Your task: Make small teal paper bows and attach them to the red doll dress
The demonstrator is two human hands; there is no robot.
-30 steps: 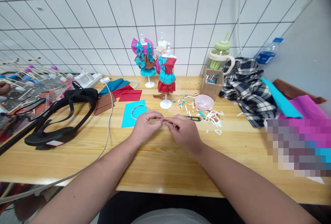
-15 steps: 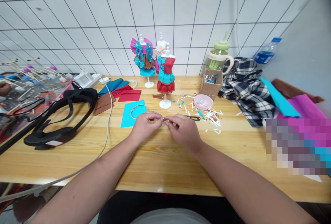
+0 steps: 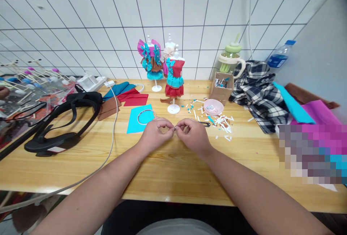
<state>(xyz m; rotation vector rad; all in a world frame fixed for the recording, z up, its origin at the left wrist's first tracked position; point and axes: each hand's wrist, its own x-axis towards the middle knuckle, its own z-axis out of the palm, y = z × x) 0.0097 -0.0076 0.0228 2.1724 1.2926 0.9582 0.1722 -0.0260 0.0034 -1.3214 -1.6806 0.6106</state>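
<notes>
My left hand (image 3: 158, 132) and my right hand (image 3: 193, 133) meet over the table, thumb and forefinger pinched on each side. Between the fingertips is something tiny, too small to name. Just behind stands a small mannequin (image 3: 175, 72) in a red and turquoise paper dress on a white base. A turquoise sheet (image 3: 134, 119) lies beside my left hand, with a roll of tape (image 3: 138, 117) on it. Partly hidden behind my right hand is a black-handled tool (image 3: 205, 124). A pink bowl (image 3: 207, 111) with small pale pieces sits farther right.
Two more dressed mannequins (image 3: 151, 59) stand at the back. White paper scraps (image 3: 223, 123) lie near a cardboard box (image 3: 222, 92) and a green-lidded bottle (image 3: 230, 59). At left are a black headset (image 3: 73, 137) and a white cable (image 3: 112, 144). Plaid cloth (image 3: 251, 90) is piled at right.
Both hands have shifted slightly to the right and a little nearer to me, the fingertips still together. The right hand's fingers are more curled, and more of the tool's handle is covered.
</notes>
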